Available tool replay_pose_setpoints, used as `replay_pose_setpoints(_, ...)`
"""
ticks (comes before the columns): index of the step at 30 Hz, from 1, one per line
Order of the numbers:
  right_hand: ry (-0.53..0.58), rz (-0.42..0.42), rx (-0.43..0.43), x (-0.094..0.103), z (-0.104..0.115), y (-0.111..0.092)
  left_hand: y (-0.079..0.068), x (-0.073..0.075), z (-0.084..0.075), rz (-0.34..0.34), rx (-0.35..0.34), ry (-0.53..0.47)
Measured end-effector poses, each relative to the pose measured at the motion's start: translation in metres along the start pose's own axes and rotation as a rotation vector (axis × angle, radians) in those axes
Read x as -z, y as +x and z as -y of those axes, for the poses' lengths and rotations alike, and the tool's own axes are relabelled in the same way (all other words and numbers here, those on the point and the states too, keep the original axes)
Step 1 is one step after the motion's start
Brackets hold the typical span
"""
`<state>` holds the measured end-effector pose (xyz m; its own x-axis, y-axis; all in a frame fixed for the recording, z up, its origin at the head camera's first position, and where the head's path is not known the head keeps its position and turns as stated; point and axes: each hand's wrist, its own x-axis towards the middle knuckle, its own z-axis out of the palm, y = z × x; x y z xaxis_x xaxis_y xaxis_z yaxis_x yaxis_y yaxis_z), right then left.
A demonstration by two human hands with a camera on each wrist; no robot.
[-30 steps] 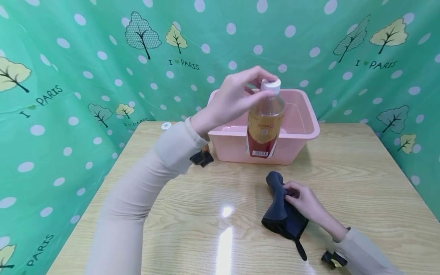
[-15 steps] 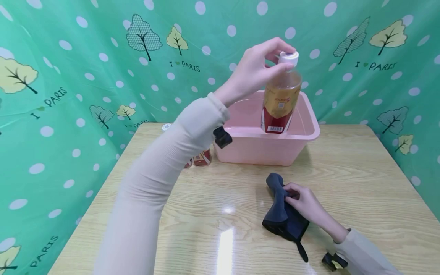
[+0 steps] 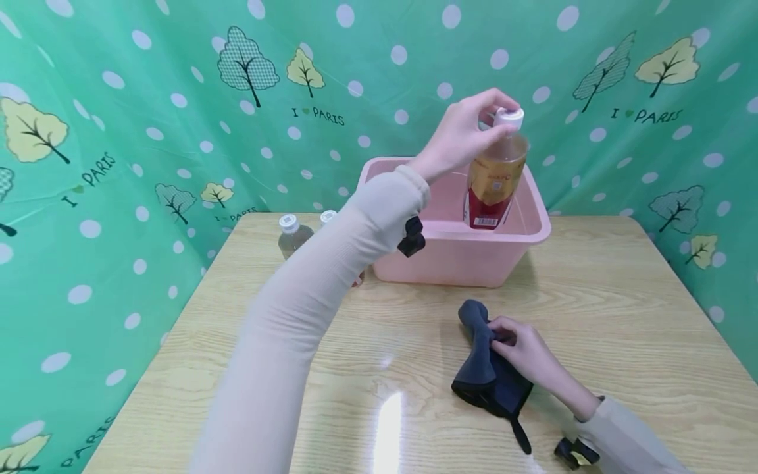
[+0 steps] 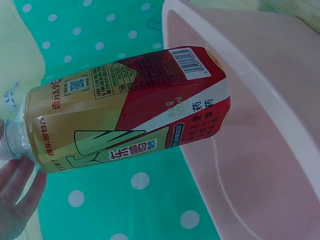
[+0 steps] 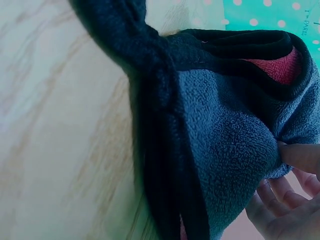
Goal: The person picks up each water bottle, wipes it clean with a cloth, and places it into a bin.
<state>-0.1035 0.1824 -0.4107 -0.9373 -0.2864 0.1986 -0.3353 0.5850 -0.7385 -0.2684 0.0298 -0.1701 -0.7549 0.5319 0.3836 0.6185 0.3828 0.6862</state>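
My left hand (image 3: 464,131) grips a plastic drink bottle (image 3: 497,181) by its white cap and neck. The bottle has a gold and red label and hangs nearly upright over the pink tub (image 3: 450,230). In the left wrist view, the bottle's base (image 4: 212,92) overlaps the tub's rim (image 4: 250,65). On the table at the right, my right hand (image 3: 521,342) pinches a dark blue-grey cloth (image 3: 480,359) with black edging and a hanging loop. Seen from the right wrist, the cloth (image 5: 225,135) is fuzzy and folded, a red underside showing in one fold, with thumb and fingers at its side.
Left of the tub stand more white-capped bottles (image 3: 294,236), partly hidden behind my left sleeve (image 3: 302,283). All of this is on a light wooden table (image 3: 604,296). A green dotted curtain (image 3: 414,79) hangs close behind and at both sides.
My left hand has carried the bottle to the right, first rising, then lowering a little over the tub. The bottles behind the sleeve show differently. My right hand and the cloth stay put.
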Motion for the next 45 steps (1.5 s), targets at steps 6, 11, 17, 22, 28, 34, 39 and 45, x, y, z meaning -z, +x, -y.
replay_pose_setpoints(6, -0.001, 0.0, -0.008, -0.001, 0.001, 0.0, 0.005, -0.011, 0.01, 0.03, 0.047, 0.036)
replay_pose_setpoints(11, 0.005, 0.001, -0.008, -0.001, 0.001, -0.001, 0.007, -0.018, 0.019, 0.061, 0.094, 0.036)
replay_pose_setpoints(17, 0.009, -0.003, 0.0, -0.001, 0.0, -0.001, 0.006, -0.029, 0.033, 0.091, 0.104, 0.039)
replay_pose_setpoints(22, 0.004, -0.007, -0.004, -0.001, 0.0, 0.0, 0.004, -0.038, 0.044, 0.128, 0.135, 0.03)
replay_pose_setpoints(28, 0.008, -0.012, -0.002, -0.001, 0.0, -0.001, 0.0, -0.046, 0.052, 0.152, 0.188, 0.022)
replay_pose_setpoints(34, 0.008, -0.016, 0.003, -0.001, 0.001, -0.002, -0.005, -0.054, 0.059, 0.147, 0.188, 0.008)
replay_pose_setpoints(39, 0.006, -0.022, 0.006, -0.001, 0.001, -0.002, -0.007, -0.061, 0.065, 0.15, 0.203, 0.008)
replay_pose_setpoints(45, 0.007, -0.023, 0.017, -0.001, -0.001, -0.003, -0.008, -0.069, 0.07, 0.168, 0.221, 0.034)
